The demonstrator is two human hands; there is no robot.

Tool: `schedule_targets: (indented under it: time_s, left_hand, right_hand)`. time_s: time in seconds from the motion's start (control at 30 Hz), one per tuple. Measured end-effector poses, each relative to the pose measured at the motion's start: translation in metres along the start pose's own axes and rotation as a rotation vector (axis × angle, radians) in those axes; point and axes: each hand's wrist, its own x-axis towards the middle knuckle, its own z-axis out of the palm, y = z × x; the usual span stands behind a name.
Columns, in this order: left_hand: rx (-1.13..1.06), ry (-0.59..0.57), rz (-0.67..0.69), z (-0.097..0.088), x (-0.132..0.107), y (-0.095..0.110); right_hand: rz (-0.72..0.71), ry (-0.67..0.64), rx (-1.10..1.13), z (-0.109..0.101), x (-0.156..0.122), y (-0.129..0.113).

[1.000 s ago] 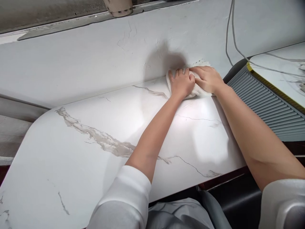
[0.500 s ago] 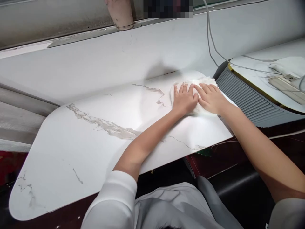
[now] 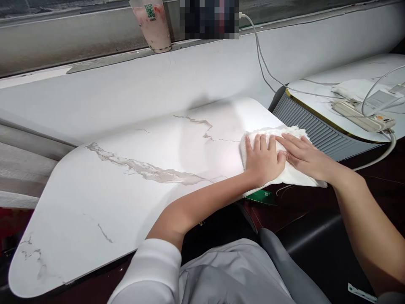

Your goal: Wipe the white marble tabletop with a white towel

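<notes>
A white cloth [image 3: 294, 175] lies at the right end of a white, marble-patterned tabletop [image 3: 126, 211], its lower right corner hanging past the edge. My left hand [image 3: 265, 160] rests on it, palm down with fingers stretched out. Beside it my right hand [image 3: 305, 156] lies flat on the same cloth, fingers extended and close to the left thumb. Both hands press from above; neither is wrapped around the cloth. The part of the cloth under the palms is hidden.
A ribbed grey unit [image 3: 319, 122] with a white top stands to the right, bearing a power strip [image 3: 363, 116] and cables. A cup of pink drink [image 3: 154, 31] stands on the back ledge. A green object [image 3: 262, 196] shows below the table edge.
Both hands and the cloth have slid toward me and to the right, from the back of the tabletop to its right front edge. The camera view has shifted slightly.
</notes>
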Motion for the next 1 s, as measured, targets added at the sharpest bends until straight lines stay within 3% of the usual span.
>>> schedule_targets:
  time_s: [0.2,0.4,0.63,0.83,1.0]
  left_hand:
    - [-0.018,0.007,-0.067,0.007,0.044,-0.013]
    - [-0.032,0.007,-0.143,0.010,0.105,-0.056]
    - [-0.050,-0.019,-0.192,0.011,0.165,-0.108]
    - [-0.033,-0.015,-0.223,0.010,0.180,-0.128]
    - [-0.033,-0.030,-0.214,0.010,0.172,-0.125]
  right_hand:
    - [0.084,0.100,-0.042,0.003,0.053,0.007]
    - [-0.005,0.238,-0.044,0.005,0.136,0.019]
    - [-0.033,0.283,-0.034,-0.003,0.217,0.017]
    - [-0.039,0.294,0.005,-0.005,0.245,0.012]
    - [-0.058,0.288,0.015,-0.002,0.235,0.011]
